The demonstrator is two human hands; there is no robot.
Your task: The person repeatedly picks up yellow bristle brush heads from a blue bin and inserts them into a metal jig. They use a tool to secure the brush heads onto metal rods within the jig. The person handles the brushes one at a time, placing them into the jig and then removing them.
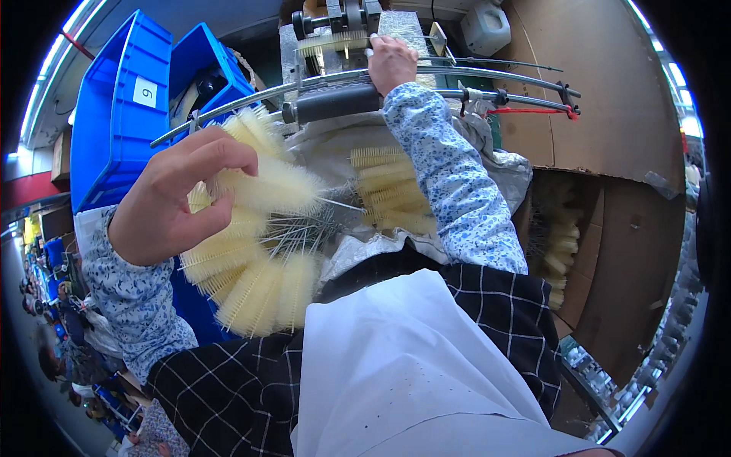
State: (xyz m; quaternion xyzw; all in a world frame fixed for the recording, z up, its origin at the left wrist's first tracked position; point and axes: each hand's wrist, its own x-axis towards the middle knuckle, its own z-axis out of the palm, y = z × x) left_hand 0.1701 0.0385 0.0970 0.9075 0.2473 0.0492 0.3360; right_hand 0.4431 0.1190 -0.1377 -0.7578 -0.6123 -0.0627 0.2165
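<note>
My left hand (179, 194) is over the left pile, thumb and forefinger apart in a C shape. A cream-bristled tube brush (278, 186), smeared by motion, lies in the gap with its bristles unpinched; its wire stem points right. Beneath it, many similar brushes (247, 297) are fanned out, their wire stems (301, 232) meeting in the middle. At the far side, my right hand (392, 62) is closed at the right end of another pale brush (333, 44), which lies crosswise at the metal machine (335, 17). Its fingertips are partly hidden.
Metal rods (495, 72) and a dark padded roller (339, 103) cross in front of the machine. More brushes (384, 183) lie on white sacking right of centre. Blue bins (114, 145) stand left; a cardboard box (640, 266) with brushes is right. A white jug (486, 29) sits behind.
</note>
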